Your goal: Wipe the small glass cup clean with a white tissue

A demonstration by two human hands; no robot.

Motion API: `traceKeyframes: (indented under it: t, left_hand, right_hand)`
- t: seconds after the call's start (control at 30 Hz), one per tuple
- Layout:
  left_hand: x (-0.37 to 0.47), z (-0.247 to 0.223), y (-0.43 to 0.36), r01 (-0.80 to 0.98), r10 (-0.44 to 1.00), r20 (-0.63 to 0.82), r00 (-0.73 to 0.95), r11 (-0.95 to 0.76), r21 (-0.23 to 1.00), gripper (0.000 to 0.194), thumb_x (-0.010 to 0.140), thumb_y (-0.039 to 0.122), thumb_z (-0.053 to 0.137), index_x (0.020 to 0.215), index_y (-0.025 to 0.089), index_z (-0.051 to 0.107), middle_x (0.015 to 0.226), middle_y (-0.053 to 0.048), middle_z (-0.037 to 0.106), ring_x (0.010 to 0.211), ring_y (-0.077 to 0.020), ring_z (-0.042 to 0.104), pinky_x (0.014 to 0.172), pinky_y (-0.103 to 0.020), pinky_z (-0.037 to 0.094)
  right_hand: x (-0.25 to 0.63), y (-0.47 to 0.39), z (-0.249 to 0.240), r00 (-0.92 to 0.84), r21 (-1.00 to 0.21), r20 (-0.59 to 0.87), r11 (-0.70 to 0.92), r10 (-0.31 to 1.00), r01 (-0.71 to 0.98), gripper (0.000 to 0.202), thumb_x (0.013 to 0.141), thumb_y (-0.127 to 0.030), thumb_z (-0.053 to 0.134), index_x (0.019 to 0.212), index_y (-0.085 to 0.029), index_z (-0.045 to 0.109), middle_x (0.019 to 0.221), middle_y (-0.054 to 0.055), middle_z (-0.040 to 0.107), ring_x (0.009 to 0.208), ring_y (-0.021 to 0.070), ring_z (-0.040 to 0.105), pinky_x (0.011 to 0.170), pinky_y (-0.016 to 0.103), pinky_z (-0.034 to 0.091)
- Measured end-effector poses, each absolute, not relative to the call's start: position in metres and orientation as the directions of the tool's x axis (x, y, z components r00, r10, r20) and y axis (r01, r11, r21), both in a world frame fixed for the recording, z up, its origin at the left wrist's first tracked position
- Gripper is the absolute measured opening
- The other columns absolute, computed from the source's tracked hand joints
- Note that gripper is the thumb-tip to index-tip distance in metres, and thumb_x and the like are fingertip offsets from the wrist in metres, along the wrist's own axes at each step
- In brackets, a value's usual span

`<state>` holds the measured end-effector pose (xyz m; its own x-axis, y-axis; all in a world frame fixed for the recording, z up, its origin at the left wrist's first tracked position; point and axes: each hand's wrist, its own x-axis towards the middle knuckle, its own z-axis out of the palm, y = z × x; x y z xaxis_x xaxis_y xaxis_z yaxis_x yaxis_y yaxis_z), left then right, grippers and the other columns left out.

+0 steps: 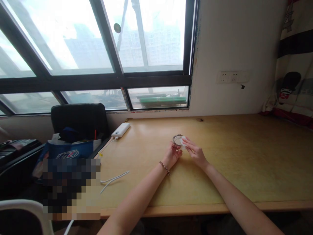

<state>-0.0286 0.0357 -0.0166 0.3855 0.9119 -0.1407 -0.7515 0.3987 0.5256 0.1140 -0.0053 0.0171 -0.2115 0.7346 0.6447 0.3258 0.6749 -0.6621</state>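
Over the yellowish wooden desk (256,160), the left hand (171,156) grips a round, metallic-rimmed object (177,140), which the right hand (197,154), pinching white tissue-like material (183,141), could knock loose by pressing hard.

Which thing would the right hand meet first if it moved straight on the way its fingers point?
Probably the round, rimmed object in the left hand; the white wad in the right hand looks pressed against it already, though depth is hard to judge.
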Motion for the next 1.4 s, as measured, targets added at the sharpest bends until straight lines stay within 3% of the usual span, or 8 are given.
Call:
traceKeyframes:
  t: [0.13,0.37,0.57,0.77,0.87,1.03,1.27,1.4]
  left_hand:
    - [-0.029,-0.018,0.036,-0.753,0.920,-0.145,0.364,0.383,0.535,0.031,0.075,0.047,0.050,0.075,0.016,0.050,0.057,0.000,0.049,0.048,-0.0073,0.046,0.047,-0.020,0.040]
    - [-0.028,-0.021,0.037,-0.735,0.904,-0.119,0.411,0.406,0.544,0.036,0.073,0.050,0.052,0.081,0.015,0.052,0.061,-0.001,0.051,0.048,-0.0074,0.045,0.044,-0.019,0.039]
    - [-0.026,-0.023,0.038,-0.741,0.922,-0.114,0.370,0.367,0.563,0.036,0.077,0.048,0.046,0.080,0.013,0.050,0.067,-0.003,0.052,0.054,-0.0094,0.050,0.052,-0.022,0.044]
    - [-0.027,-0.019,0.034,-0.700,0.901,-0.165,0.401,0.418,0.579,0.037,0.073,0.051,0.050,0.069,0.015,0.047,0.057,0.000,0.048,0.046,-0.0079,0.045,0.042,-0.019,0.038]
    - [-0.026,-0.017,0.033,-0.691,0.899,-0.154,0.410,0.417,0.590,0.035,0.074,0.050,0.049,0.075,0.015,0.052,0.060,-0.001,0.052,0.049,-0.0089,0.048,0.044,-0.020,0.040]
    - [-0.024,-0.014,0.030,-0.651,0.901,-0.127,0.415,0.392,0.650,0.039,0.078,0.047,0.045,0.098,0.015,0.055,0.084,-0.007,0.059,0.062,-0.0117,0.054,0.049,-0.021,0.044]
    - [-0.019,-0.008,0.020,-0.557,0.919,-0.028,0.394,0.263,0.788,0.035,0.075,0.041,0.053,0.100,0.017,0.054,0.087,-0.007,0.060,0.065,-0.0124,0.054,0.050,-0.020,0.043]
    - [-0.017,-0.005,0.017,-0.519,0.909,-0.023,0.417,0.259,0.815,0.042,0.071,0.049,0.055,0.097,0.016,0.052,0.074,-0.003,0.058,0.055,-0.0101,0.053,0.048,-0.021,0.042]
  right_hand:
    - [0.110,-0.006,0.014,-0.304,-0.582,0.661,0.725,0.686,0.368,0.032,0.084,-0.020,0.039,0.113,-0.025,0.053,0.120,0.002,0.051,0.120,0.0188,0.034,0.101,0.042,0.028]
    - [0.113,-0.006,0.016,-0.218,-0.570,0.677,0.688,0.703,0.449,0.033,0.086,-0.022,0.037,0.116,-0.024,0.051,0.124,0.004,0.047,0.121,0.0200,0.033,0.102,0.045,0.025]
    - [0.110,-0.012,0.021,-0.364,-0.499,0.670,0.756,0.646,0.423,0.033,0.086,-0.023,0.037,0.116,-0.026,0.050,0.121,0.003,0.049,0.118,0.0193,0.037,0.102,0.045,0.025]
    - [0.109,-0.006,0.015,-0.208,-0.504,0.700,0.679,0.684,0.534,0.035,0.086,-0.023,0.035,0.119,-0.024,0.048,0.126,0.004,0.045,0.120,0.0203,0.034,0.101,0.046,0.026]
    - [0.109,-0.009,0.015,-0.298,-0.452,0.691,0.715,0.659,0.534,0.036,0.085,-0.020,0.035,0.119,-0.024,0.047,0.125,0.003,0.045,0.121,0.0196,0.033,0.102,0.046,0.025]
    - [0.104,-0.014,0.017,-0.447,-0.364,0.655,0.773,0.609,0.520,0.038,0.085,-0.018,0.036,0.121,-0.025,0.045,0.128,0.002,0.041,0.123,0.0195,0.029,0.102,0.045,0.024]
    - [0.102,-0.014,0.018,-0.381,-0.407,0.675,0.750,0.632,0.522,0.043,0.085,-0.016,0.032,0.126,-0.027,0.037,0.131,0.000,0.037,0.125,0.0193,0.023,0.102,0.044,0.025]
    - [0.101,-0.013,0.018,-0.287,-0.478,0.691,0.717,0.664,0.508,0.042,0.084,-0.015,0.032,0.123,-0.027,0.042,0.129,0.000,0.040,0.125,0.0191,0.024,0.102,0.043,0.024]
